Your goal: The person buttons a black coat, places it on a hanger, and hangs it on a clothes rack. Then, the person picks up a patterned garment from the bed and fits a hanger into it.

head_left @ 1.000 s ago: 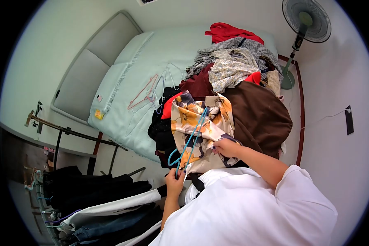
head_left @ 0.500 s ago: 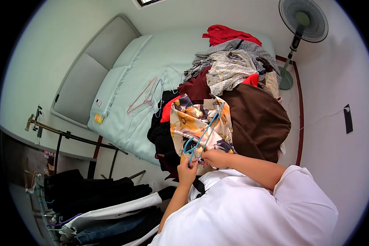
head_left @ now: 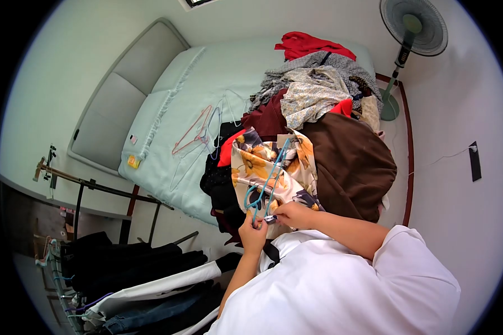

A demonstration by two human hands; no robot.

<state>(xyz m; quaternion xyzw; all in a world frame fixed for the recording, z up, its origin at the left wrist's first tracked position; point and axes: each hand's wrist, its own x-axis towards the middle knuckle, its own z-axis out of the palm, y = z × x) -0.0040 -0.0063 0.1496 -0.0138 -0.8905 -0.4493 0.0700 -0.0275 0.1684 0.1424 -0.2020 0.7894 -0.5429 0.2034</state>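
Observation:
A blue clothes hanger [head_left: 272, 177] lies across a shiny floral garment [head_left: 255, 162] with orange and dark purple flowers on cream. My left hand [head_left: 252, 230] is closed around the hanger's near end. Close beside it, my right hand [head_left: 292, 215] pinches an edge of the floral garment, where a small white tag [head_left: 270, 218] shows at the fingertips. The garment is spread on the near edge of the clothes pile, partly over black and red cloth.
More clothes are heaped on the bed [head_left: 218, 72], among them a brown garment [head_left: 349, 162] and a red one [head_left: 313, 46]. Loose hangers [head_left: 198, 134] lie to their left. A standing fan [head_left: 412, 25] is at the far right, a rack of hung clothes [head_left: 134, 262] at lower left.
The blue hanger has swung left, its far end and hook both shifting that way. My left hand has moved slightly left, apart from my right, and the white tag now shows between them.

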